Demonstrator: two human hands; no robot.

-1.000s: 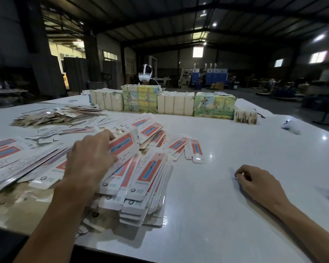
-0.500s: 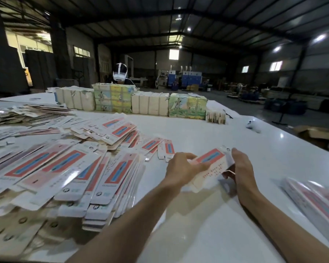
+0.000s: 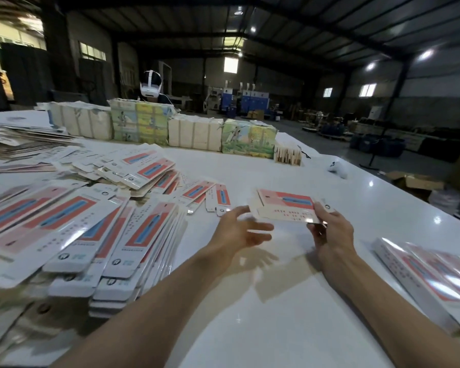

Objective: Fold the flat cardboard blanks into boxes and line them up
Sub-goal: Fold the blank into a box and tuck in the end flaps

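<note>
Through the head camera I am running remotely, one cardboard blank (image 3: 284, 207) hangs above the white table (image 3: 276, 328) at about one o'clock from the wearer, partly sprung open into a sleeve. The right hand (image 3: 332, 232) pinches its right end between thumb and fingers, which I judge steadies it for squaring up. The left hand (image 3: 239, 229) is released, its fingers spread and motion-blurred just off the sleeve's left end; I cannot tell whether a fingertip touches the card. The supply heap of flat blanks (image 3: 91, 229) is fanned out at ten o'clock, within the left arm's reach, while finished boxes (image 3: 422, 269) lie side by side at three o'clock, apparently the row this one will join. Wrapped bundles (image 3: 194, 134) wall off the far edge at twelve o'clock, with a person in a white headset (image 3: 150, 86) behind them. Each blank carries a red panel with a blue stripe, rows of small red characters and a round logo; none is legible to me.
</note>
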